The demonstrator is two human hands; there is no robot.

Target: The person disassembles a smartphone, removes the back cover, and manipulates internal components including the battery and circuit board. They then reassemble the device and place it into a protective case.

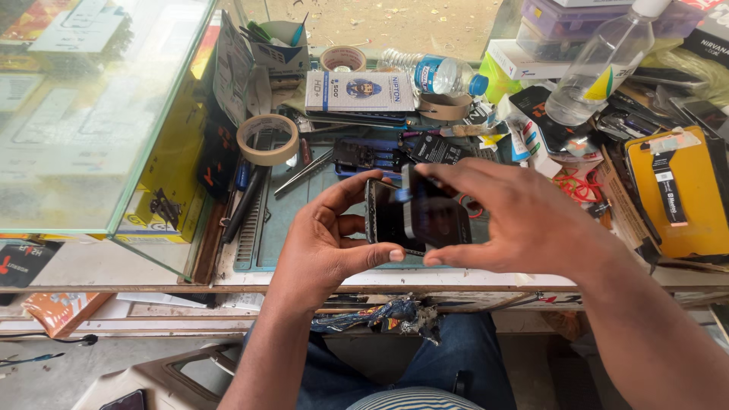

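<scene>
phone (395, 220) upright between both hands (long axis near-vertical)

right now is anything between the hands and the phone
Nothing visible. The left hand grips the phone at its left edge, and the right hand holds a dark panel directly against its face.

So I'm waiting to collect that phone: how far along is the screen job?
Done: the phone body is open, its dark inside showing. In hand: the left hand grips the body while the right hand holds the dark screen panel tilted over it, not seated flat. Left: the panel is not yet pressed in; tweezers and tape roll lie out.
</scene>
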